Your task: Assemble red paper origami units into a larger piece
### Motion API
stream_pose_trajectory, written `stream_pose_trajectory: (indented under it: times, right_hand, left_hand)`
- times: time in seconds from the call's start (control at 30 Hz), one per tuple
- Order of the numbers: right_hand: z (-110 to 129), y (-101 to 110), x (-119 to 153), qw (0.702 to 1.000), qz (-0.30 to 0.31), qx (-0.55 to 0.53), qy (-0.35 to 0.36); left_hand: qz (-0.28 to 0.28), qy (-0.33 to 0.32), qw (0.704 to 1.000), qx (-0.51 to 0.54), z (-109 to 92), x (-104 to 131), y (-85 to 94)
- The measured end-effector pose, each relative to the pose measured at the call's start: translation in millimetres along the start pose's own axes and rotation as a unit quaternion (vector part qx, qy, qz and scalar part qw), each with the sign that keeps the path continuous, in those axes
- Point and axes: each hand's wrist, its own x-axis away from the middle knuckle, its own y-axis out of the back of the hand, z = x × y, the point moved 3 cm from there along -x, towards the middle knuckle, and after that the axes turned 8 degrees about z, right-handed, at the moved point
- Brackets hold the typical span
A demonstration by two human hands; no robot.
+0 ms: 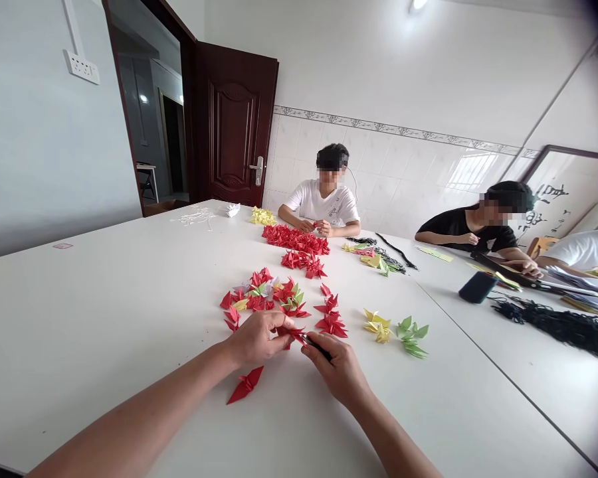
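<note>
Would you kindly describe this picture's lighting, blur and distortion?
Head view: ceiling lamp glares white; wall tiles carry a bright reflection; door leans, likely wide-angle distortion; upper-right corner is dark; left hand and right hand show no obvious motion blur.

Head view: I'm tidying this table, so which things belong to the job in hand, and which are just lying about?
Likely belonging:
red folded paper, in the left hand
dark tool, in the right hand
loose red piece nearby

Probably just lying about:
white strings
dark block
black bundle
</note>
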Motion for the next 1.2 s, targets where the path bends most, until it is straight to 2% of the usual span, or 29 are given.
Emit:
stream_pose_trajectory:
  times: [0.2,0.33,0.4,0.53,0.6,0.7,0.87,1.1,1.2]
  right_hand:
    - [-3.3,0.5,2.4,0.996,-0.074,-0.050,-0.028]
    - [0.5,-3.0,1.5,0.996,-0.075,-0.034,0.025]
    - [-1.0,1.4,0.7,0.995,-0.095,-0.020,0.032]
    - [-19.2,22.8,1.1,0.980,-0.188,0.003,-0.059]
    - [-29.9,31.9,2.0,0.971,-0.213,0.019,-0.107]
    - [-41.0,37.2,1.8,0.966,-0.212,0.030,-0.143]
    - [-49.5,33.3,-3.0,0.970,-0.185,0.025,-0.155]
    - [-55.4,34.7,-3.3,0.969,-0.163,-0.004,-0.183]
    - [-50.3,39.5,-0.3,0.965,-0.183,-0.010,-0.189]
  left_hand:
    - [0.016,0.019,1.000,-0.017,0.6,0.9,0.8]
    - [0.054,0.005,0.997,-0.047,-3.9,1.5,-3.9]
    - [0.046,0.005,0.998,-0.051,-3.5,0.6,-2.1]
    - [-0.036,0.039,0.994,-0.091,6.6,-1.3,9.0]
    - [-0.040,0.059,0.991,-0.111,13.4,-1.4,10.3]
    - [-0.009,0.061,0.992,-0.113,18.8,-0.5,6.2]
    - [0.012,0.031,0.995,-0.093,12.6,1.4,1.6]
    - [0.075,0.066,0.991,-0.086,17.4,0.3,-3.1]
    - [0.089,0.066,0.991,-0.072,21.2,-0.4,-4.8]
